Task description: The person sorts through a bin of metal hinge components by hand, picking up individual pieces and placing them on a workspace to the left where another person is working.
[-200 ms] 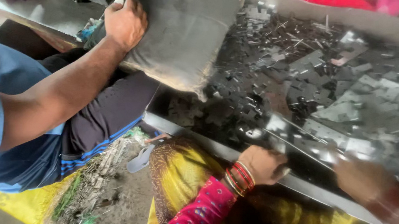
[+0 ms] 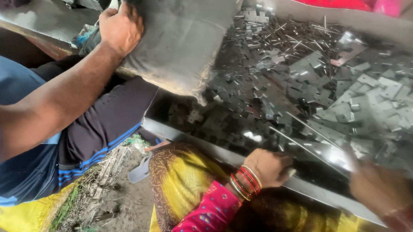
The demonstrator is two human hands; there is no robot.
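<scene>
Gripping the grey sack (image 2: 183, 41), my left hand (image 2: 121, 28) is closed on its top edge. I cannot see my right hand. Small metal pieces (image 2: 310, 90) fill the tray (image 2: 377, 24) just beside the sack.

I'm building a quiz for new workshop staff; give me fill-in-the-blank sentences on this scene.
1. A co-worker's hand grips a grey ____ above the tray.
2. The tray holds a heap of small flat ____ parts.
3. The left hand, with red and gold ____ at its wrist, rests at the tray's near rim.
Missing words: sack; metal; bangles.
</scene>
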